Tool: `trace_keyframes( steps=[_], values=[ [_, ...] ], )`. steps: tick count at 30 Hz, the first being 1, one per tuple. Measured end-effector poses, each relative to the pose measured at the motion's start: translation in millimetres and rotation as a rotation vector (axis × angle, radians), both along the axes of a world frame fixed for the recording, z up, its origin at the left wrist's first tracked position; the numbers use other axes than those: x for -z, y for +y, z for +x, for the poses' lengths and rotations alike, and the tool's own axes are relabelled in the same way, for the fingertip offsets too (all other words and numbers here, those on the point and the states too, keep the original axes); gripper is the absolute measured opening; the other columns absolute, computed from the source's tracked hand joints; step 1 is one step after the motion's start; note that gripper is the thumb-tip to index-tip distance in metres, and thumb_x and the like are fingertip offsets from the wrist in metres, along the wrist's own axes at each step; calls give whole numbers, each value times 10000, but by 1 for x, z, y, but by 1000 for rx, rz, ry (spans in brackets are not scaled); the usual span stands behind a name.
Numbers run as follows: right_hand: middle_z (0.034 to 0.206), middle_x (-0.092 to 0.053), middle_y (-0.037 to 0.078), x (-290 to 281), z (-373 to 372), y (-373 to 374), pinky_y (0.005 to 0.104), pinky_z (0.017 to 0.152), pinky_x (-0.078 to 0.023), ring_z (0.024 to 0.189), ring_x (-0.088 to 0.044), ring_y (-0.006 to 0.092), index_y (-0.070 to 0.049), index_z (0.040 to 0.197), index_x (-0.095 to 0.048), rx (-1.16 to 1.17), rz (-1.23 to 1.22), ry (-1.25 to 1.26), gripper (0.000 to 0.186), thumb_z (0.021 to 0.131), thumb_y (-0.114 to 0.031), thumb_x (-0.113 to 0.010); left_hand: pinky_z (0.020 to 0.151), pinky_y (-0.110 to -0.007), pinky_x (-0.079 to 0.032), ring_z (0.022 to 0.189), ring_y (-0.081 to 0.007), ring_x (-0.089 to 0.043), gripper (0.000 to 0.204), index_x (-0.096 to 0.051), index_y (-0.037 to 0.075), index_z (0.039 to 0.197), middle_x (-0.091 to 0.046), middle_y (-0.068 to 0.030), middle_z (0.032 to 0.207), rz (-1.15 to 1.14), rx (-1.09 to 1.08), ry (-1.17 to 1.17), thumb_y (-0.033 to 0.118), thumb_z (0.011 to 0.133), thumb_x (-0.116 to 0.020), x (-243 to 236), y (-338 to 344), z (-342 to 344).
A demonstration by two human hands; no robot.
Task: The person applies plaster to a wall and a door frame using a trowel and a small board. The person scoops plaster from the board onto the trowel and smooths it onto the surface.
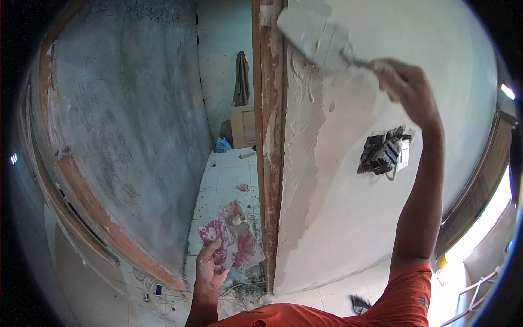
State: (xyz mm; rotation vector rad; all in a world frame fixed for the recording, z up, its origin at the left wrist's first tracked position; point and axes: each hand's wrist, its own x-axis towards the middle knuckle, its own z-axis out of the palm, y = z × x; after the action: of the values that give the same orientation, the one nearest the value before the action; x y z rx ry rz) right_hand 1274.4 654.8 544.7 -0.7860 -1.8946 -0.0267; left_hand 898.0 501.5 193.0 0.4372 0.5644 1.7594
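Note:
My right hand (400,87) is raised, gripping the handle of a wide, putty-smeared trowel (318,41). The blade lies at the upper wall (338,191), beside a chipped wooden door frame (267,163), where wet off-white plaster (299,114) is spread in an uneven strip. Low in the doorway, my left hand (210,256) holds a flat red board (229,234) covered in white smears, with a small lump of putty on it. Below the trowel, a rough cut-out (376,155) in the wall holds a box and wiring.
A grey rendered wall (125,125) stands left. Through the doorway are a hanging cloth (241,82), wooden panel (243,125), blue bag (222,144) and debris on tiles (223,174). Cables (158,278) lie low left; a dark brush (359,305) and metal rack (479,289) are low right.

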Motion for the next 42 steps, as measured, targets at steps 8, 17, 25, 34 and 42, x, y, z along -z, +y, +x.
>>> trace_keyframes(
  steps=[8, 17, 25, 34, 42],
  values=[
    [888, -735, 160, 137, -17, -27, 373, 707, -539, 765, -688, 297, -44, 1037, -779, 41, 17, -258, 256, 931, -273, -737, 931, -442, -565, 1063, -249, -703, 310, -656, 100, 1236, -720, -65, 1146, -38, -56, 188, 134, 929, -685, -4, -10, -6],
    [657, -615, 89, 240, -22, -49, 342, 550, -441, 585, -571, 195, 27, 1018, -758, -316, -380, -136, 334, 953, -298, -719, 816, -373, -599, 945, -218, -723, 212, -702, 89, 1114, -740, -59, 1010, -195, -40, 118, 156, 915, -729, -6, -10, -17],
    [645, -559, 50, 311, -90, -34, 285, 512, -411, 554, -507, 120, 71, 986, -705, -689, -1015, 43, 499, 1045, -410, -582, 874, -359, -595, 998, -206, -730, 261, -699, 59, 1173, -746, -92, 1100, -61, 363, 70, 109, 917, -698, -21, 18, -32],
    [697, -559, 18, 351, -9, -40, 261, 546, -394, 605, -480, 82, 47, 1124, -731, -374, -1073, -238, 393, 1039, -313, -601, 919, -384, -586, 1012, -213, -725, 296, -652, 25, 1239, -729, -96, 1140, -36, 129, 45, 102, 954, -649, -19, 1, -43],
    [1038, -651, 137, 325, -66, -74, 367, 700, -525, 906, -645, 316, 1, 1216, -693, -124, 51, -190, 384, 834, 0, -724, 935, -344, -523, 1041, -142, -652, 318, -607, 17, 1260, -679, -51, 1128, 146, -280, 349, 132, 970, -666, -82, 7, -23]
  ],
)
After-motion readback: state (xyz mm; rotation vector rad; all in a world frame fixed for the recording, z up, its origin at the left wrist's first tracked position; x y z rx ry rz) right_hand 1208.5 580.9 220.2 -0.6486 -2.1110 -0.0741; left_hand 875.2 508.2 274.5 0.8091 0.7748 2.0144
